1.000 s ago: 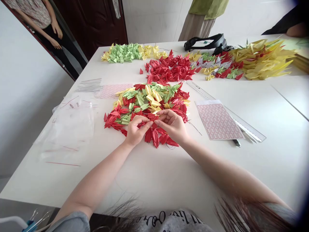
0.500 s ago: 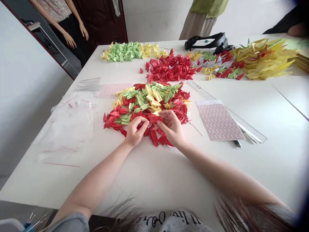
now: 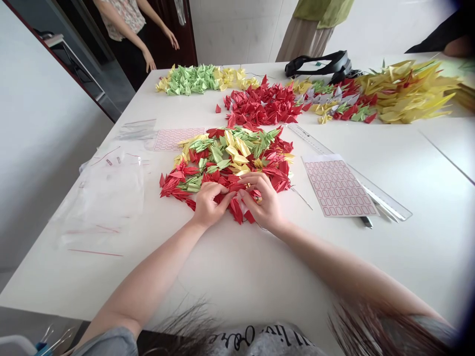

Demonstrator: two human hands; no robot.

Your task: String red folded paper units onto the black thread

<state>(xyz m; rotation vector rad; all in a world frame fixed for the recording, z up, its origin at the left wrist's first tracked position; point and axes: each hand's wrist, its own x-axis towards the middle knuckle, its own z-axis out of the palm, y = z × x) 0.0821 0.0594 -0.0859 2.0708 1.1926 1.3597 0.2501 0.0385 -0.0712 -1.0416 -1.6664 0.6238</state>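
Over the near edge of a pile of folded paper cranes (image 3: 213, 151) in red, green and yellow, my two hands work close together. My left hand (image 3: 208, 205) is closed, thumb and forefinger pinching the left side of a red folded paper crane (image 3: 235, 187). The right side of that red paper is between the thumb and fingers of my right hand (image 3: 263, 203). My fingers partly cover it, so its full shape is hidden. Below lie loose red paper pieces (image 3: 236, 210) and a dark thread. A thin needle-like stick (image 3: 302, 198) rests right of the pile.
Right of the pile lie a label sheet (image 3: 339, 185) and a clear ruler (image 3: 389, 200). Plastic bags (image 3: 107, 198) spread at left. Farther back are red cranes (image 3: 261, 104), green cranes (image 3: 191, 79), yellow ones (image 3: 404, 94) and a black headset (image 3: 319, 64). People stand beyond the table.
My fingertips have drawn closer together and slightly lower over the red paper; the right fingers curl more. At the back left, a person has moved right, towards the table's corner.
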